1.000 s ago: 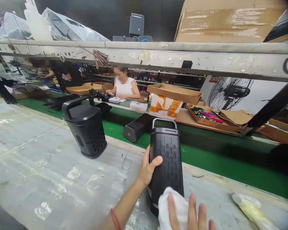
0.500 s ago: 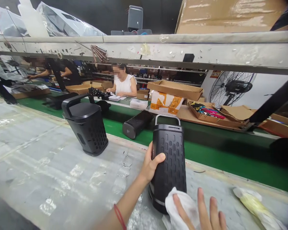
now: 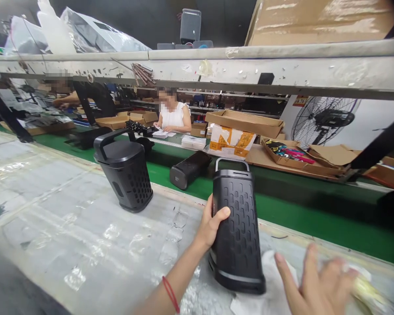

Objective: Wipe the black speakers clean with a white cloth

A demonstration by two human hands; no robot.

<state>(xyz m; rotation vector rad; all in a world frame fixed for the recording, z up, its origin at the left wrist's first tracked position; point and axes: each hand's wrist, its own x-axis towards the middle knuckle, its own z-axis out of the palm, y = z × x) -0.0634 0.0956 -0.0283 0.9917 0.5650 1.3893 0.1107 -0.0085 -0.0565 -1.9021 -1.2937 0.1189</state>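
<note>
Black portable speaker [image 3: 238, 232], its matte body dotted with slotted grille holes under a pale metal handle, leans tilted in the left hand [image 3: 213, 225], thumb pressed across its front. Just beside it, the right hand [image 3: 315, 282] is open, fingers spread, gripping nothing, above a white cloth [image 3: 265, 284].

Free lane along the bench [image 3: 62, 218] between the held speaker [image 3: 238, 232] and the other speaker [image 3: 126, 175] — left hand [image 3: 213, 225] fits there; cloth [image 3: 276, 280] lies just beside the right hand [image 3: 315, 284].
</note>
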